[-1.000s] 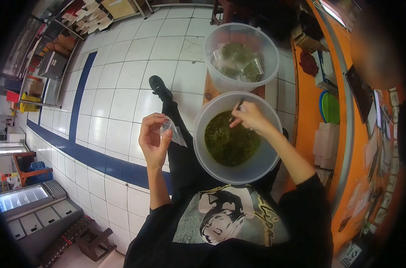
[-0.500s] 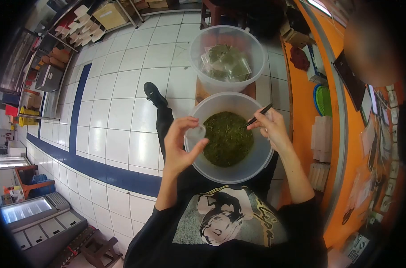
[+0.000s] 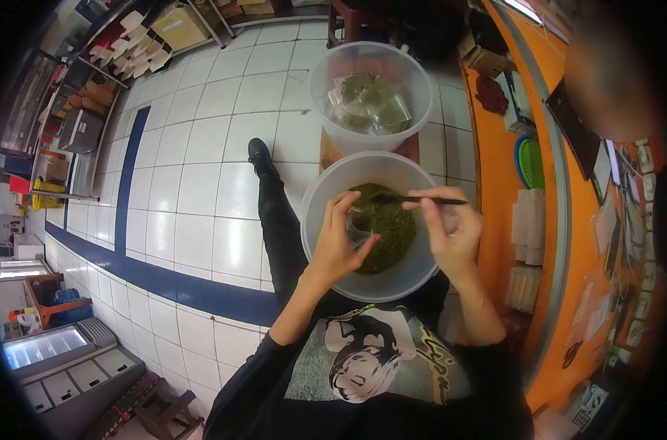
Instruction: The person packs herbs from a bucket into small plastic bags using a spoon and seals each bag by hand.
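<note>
From my distant seat I saw the left hand [image 3: 338,243] curved over the near tub, fingers and thumb spread but holding the small clear plastic bag [image 3: 358,220] between their tips. The right hand [image 3: 452,238] was closed in a pinch on the handle of a slim dark spoon [image 3: 423,200], which reached across toward the bag; whether they touched, I couldn't tell.

Below both hands sat the wide, round, translucent plastic tub [image 3: 313,196], with chopped green leaf mix [image 3: 393,249] in it — the left hand and bag blocked part of my view of that.

Beyond the hands, past the near rim, stood a second translucent tub [image 3: 424,92] holding clear packets with green contents [image 3: 370,108], on a brown wooden surface [image 3: 409,149]. Well to the right hand's right, a round green plastic basket [image 3: 533,165] leaned by the orange panel [image 3: 495,172]. A black shoe [image 3: 259,155] rested on white floor tiles [image 3: 223,183], beyond the left hand — clear of the tubs.
</note>
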A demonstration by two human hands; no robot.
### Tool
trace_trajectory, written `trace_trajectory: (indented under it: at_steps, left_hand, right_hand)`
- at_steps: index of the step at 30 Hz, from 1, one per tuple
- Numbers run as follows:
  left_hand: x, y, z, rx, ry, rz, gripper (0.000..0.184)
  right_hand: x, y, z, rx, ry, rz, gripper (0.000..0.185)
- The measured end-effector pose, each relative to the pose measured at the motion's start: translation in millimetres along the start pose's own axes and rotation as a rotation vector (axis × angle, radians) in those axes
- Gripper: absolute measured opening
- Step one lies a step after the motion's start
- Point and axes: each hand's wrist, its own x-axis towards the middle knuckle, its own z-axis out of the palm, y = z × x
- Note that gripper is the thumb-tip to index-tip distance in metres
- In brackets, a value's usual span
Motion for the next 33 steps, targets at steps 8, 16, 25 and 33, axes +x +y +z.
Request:
trace_trajectory:
  at_steps: [8,16,25,33]
  left_hand:
    - [0.6,-1.4,7.2,-0.021,0.085,0.043,0.078]
    - [-2.6,-5.0,3.8,0.004,0.026,-0.002,0.07]
    - [-3.4,-8.2,-7.1,-0.715,0.05,-0.395,0.037]
    - [-3.0,-3.6,6.2,-0.726,0.072,-0.334,0.045]
  right_hand:
    - [-26.4,10.0,10.2,-0.243,-0.303,0.244,0.065]
    - [-27.7,20.7,22.3,-0.599,-0.363,-0.013,0.021]
    - [-23.3,23.3,8.4,-0.254,-0.117,0.048,0.015]
    - [-26.3,31.1,18.5,-0.193,-0.119,0.073,0.025]
